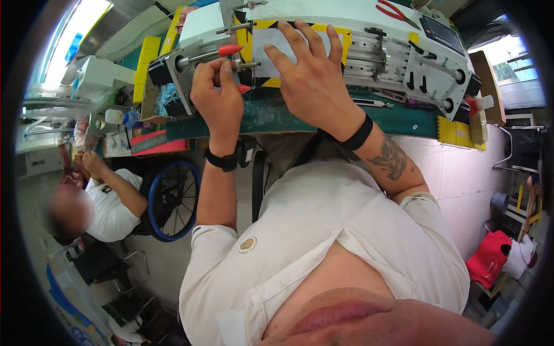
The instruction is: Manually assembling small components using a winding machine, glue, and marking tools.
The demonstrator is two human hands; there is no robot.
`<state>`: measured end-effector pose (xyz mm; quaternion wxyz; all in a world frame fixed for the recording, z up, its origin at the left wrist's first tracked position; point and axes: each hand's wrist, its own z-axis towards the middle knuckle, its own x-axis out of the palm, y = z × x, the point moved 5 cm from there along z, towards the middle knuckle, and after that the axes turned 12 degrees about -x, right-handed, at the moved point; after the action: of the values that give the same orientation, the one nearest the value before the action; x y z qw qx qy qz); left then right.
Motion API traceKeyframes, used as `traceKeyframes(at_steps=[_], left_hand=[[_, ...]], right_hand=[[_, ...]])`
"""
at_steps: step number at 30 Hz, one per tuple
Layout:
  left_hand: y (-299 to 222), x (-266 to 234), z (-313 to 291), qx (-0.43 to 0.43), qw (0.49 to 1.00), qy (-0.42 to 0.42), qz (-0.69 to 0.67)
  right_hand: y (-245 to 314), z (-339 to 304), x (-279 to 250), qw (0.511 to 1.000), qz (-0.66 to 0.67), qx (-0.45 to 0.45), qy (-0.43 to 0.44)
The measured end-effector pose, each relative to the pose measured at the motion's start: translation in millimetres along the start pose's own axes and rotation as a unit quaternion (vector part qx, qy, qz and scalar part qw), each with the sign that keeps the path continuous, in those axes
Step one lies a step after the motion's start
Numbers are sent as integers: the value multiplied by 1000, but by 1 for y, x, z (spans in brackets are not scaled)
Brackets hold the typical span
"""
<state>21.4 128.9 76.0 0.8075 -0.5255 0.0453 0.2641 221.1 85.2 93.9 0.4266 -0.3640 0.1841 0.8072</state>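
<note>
My right hand lies with spread fingers on a pale flat panel edged with yellow-and-black striped tape. To its left, my left hand has thumb and forefinger pinched together beside the metal rods of a bench machine. Whatever is in the pinch is too small or hidden to name. A red cone-shaped tip on a metal rod sits just above those fingers, and another red tip shows just right of the hand. A short metal rod juts over the panel's left edge.
Metal rails run right to a white end plate. Behind lie red-handled pliers and a display unit. A utility knife rests on the green bench edge. Another person sits left, near a blue-rimmed wheel.
</note>
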Motion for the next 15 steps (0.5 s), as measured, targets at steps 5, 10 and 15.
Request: traceKeyframes(at_steps=[5, 10, 15], left_hand=[[-1, -3, -1, 64, 994, -70, 56], [3, 6, 0, 86, 990, -67, 93], [-2, 8, -1, 58, 996, -55, -33]], right_hand=[[2, -6, -6, 1000, 0, 18, 17], [5, -10, -9, 1000, -7, 0, -13], [11, -13, -13, 1000, -3, 7, -3]])
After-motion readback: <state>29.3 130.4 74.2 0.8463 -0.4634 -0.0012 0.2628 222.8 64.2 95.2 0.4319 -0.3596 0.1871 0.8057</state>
